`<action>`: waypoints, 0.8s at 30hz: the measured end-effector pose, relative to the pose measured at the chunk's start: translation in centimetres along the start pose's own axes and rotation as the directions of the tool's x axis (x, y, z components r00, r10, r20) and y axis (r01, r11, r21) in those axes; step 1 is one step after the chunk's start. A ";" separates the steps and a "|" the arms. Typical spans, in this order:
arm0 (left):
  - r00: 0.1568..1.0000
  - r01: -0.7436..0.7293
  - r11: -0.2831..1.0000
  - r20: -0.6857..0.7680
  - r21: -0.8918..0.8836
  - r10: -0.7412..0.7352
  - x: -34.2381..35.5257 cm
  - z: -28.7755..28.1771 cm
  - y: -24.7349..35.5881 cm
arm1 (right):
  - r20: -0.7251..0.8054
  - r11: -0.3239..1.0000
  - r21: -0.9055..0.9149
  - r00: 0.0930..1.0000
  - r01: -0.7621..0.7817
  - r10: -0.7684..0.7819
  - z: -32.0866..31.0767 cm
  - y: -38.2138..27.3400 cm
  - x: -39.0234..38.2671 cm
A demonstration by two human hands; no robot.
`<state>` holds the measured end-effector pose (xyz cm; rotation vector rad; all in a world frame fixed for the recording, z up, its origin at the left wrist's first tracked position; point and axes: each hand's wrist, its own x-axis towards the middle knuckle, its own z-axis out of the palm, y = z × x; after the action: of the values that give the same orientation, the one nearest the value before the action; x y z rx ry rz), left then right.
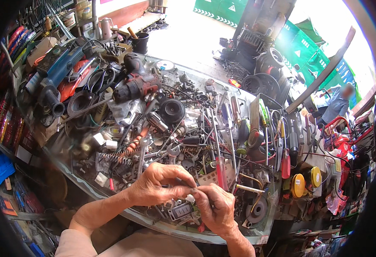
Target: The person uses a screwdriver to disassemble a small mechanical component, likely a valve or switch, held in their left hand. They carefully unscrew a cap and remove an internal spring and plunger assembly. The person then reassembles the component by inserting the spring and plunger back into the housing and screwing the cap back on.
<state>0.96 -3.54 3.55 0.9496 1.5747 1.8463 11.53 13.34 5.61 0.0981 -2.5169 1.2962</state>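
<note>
Your forearms are bare to the elbow. Left hand (155, 185) and right hand (215, 207): no gloves, rings or watch visible. You wear a short-sleeved pale beige shirt (123, 246).

Small metal part (193, 189) pinched between the fingers

Thin, grey, too small to identify; held level where both hands' fingertips meet, just above a grey rectangular block.

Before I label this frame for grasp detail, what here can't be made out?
- Head view: the small thin part pinched between the left hand and right hand; the fingers cover most of it.
- Small parts on the workbench under both hands: hidden.
- Shelf items at the left rim: dark, bent by the lens.
- Red machine at right: cut off by the rim.
</note>
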 end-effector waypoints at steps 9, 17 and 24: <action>0.979 0.185 0.927 -0.024 -0.325 -0.204 0.2 -0.4 0.3 | -0.191 0.982 0.154 0.972 -0.110 0.139 0.0 0.6 -0.7; 0.976 0.183 0.882 -0.026 -0.435 -0.215 0.5 -0.6 0.3 | -0.262 0.989 0.133 0.960 -0.060 0.094 -0.1 0.7 -0.6; 0.964 0.215 0.890 -0.061 -0.402 -0.260 0.4 -0.8 -0.1 | -0.288 0.998 0.026 0.957 0.049 -0.039 0.1 0.8 -0.6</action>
<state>0.14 -3.70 3.50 0.4549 1.2442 1.9615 11.94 13.69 4.75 -0.0262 -2.2357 1.2356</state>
